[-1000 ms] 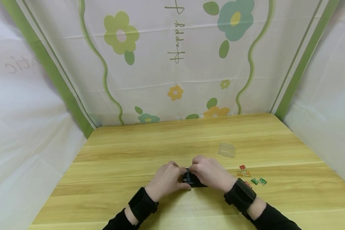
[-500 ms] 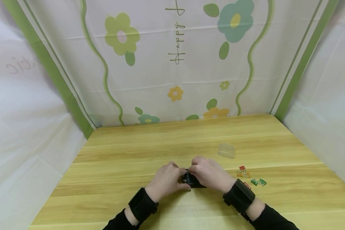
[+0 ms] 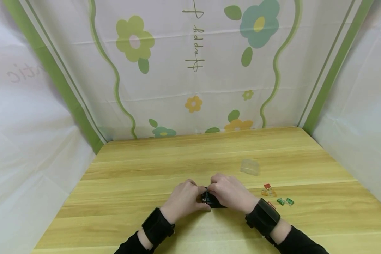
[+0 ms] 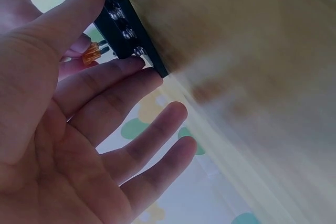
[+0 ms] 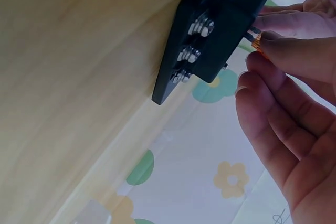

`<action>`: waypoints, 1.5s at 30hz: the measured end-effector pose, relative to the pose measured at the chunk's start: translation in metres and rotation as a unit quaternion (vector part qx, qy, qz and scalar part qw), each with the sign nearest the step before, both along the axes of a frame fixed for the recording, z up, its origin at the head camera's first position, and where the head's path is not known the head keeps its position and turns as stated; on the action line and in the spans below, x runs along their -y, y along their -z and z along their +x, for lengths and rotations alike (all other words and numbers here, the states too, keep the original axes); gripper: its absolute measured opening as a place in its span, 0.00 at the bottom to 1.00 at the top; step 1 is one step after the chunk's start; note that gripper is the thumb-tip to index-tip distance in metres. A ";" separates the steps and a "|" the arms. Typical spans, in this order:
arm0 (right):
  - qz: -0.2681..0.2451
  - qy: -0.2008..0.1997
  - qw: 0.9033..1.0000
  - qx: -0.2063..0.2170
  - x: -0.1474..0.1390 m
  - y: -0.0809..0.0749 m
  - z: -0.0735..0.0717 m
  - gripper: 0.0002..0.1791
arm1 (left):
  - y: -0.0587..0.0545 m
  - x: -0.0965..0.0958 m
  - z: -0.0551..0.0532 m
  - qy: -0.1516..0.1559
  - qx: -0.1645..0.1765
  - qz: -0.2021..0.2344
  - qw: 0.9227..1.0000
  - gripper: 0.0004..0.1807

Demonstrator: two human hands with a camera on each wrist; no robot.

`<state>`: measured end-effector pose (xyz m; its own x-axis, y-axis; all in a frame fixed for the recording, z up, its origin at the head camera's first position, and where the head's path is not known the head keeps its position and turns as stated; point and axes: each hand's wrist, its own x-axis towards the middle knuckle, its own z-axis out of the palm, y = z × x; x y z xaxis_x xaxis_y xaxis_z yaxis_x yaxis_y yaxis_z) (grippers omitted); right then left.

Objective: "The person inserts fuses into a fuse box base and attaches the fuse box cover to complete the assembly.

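A black fuse block lies on the table in the head view, partly covered by both hands. Metal screw terminals run along its side in the right wrist view. My left hand grips the block's left end between thumb and fingers, its last two fingers extended free in the left wrist view. With thumb and fingertips, my right hand pinches an orange blade fuse. The fuse's prongs point at the upper face of the block, right at its surface. In the left wrist view this fuse shows beside the block.
To the right lie loose blade fuses: a red one, orange ones, green ones and another red one near the right wristband. A clear plastic cover lies farther back. Flower-printed cloth hangs behind the table.
My right hand and forearm have shifted very slightly left over the block. The left hand keeps its grip in place.
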<state>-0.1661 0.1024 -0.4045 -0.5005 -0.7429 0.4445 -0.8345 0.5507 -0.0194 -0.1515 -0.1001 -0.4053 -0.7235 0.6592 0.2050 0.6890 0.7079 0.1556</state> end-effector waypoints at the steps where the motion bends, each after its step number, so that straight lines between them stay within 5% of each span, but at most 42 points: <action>1: 0.000 0.000 1.000 -0.004 0.000 0.001 0.000 0.06 | 0.000 0.000 0.000 -0.001 0.000 -0.004 1.000 0.23; 45: 0.024 0.008 1.000 -0.007 0.005 0.003 -0.002 0.07 | 0.001 -0.001 -0.001 -0.014 0.015 0.001 1.000 0.19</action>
<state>-0.1683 0.0974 -0.4076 -0.5070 -0.7555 0.4149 -0.8253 0.5644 0.0194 -0.1522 -0.0993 -0.4066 -0.7473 0.6386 0.1840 0.6642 0.7262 0.1773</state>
